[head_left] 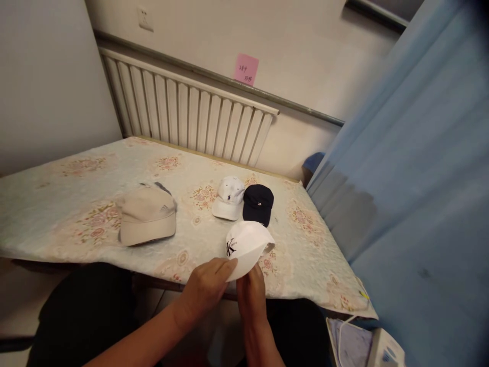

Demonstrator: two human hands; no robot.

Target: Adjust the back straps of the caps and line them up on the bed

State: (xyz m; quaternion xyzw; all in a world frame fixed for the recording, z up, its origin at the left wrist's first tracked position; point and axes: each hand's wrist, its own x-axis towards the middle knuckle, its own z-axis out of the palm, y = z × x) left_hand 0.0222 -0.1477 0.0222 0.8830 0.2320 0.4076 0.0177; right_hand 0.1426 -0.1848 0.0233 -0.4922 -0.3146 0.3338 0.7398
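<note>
A white cap with a black letter logo [247, 245] is held by its brim just over the near edge of the table [57, 204]. My left hand [208, 285] is closed on the brim from the left. Beside it, my right hand [252, 293] is closed on the brim's underside from the right. Further back lie another white cap [229, 198] and a dark navy cap [259, 204], side by side. On the left, a beige cap [147, 216] rests on something darker.
The table carries a pale floral quilted cover. A white radiator [187, 114] lines the wall behind it, with a pink note [246, 69] above. A blue curtain [412, 168] hangs close on the right. White and purple items [362, 344] sit at the lower right.
</note>
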